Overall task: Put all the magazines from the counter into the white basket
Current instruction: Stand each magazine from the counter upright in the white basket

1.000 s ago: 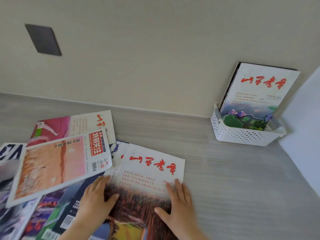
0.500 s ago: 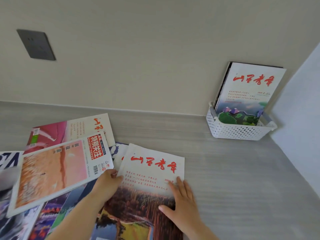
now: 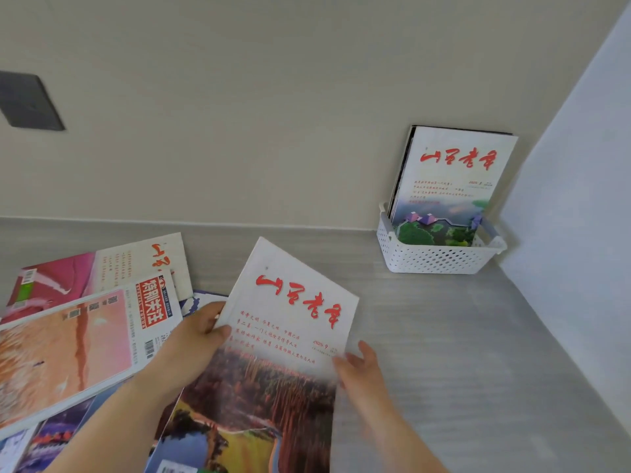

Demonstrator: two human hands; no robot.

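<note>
Magazine [image 3: 283, 336], likely light, floppy and slick, sits tilted over the worktop [image 3: 444, 370] beside the pile [image 3: 85, 336]; left hand [image 3: 191, 343] and right hand [image 3: 362, 367] curl fingers round its side edges, which should stop sagging; basket [image 3: 437, 257] stands well apart

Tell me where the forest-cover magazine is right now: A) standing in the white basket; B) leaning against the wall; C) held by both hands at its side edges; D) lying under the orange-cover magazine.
C: the left hand grips the forest-cover magazine by its left edge, the right hand pinches its right edge; the white basket stands apart.
</note>
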